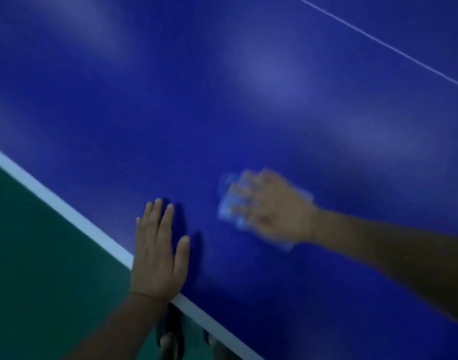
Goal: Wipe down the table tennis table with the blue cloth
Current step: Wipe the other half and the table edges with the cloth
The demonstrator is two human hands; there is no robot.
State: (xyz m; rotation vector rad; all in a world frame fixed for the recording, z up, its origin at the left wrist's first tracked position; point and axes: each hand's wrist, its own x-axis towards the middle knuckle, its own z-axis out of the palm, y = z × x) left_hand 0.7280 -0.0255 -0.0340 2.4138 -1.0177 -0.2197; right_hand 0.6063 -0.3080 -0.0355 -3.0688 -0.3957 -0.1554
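Head: left hand flat on table; blurred right hand presses cloth.

Left hand flat, fingers straight, on blue table, wrist over white edge stripe. Right hand blurred, on top of pale blue cloth on tabletop; grip unclear. Thin white line upper right. Green floor left.

The dark blue table tennis table top looked smooth and semi-glossy, carrying soft pale sheen patches. Its white edge stripe looked matt. The pale blue cloth was too blurred for texture. The green floor looked matt.
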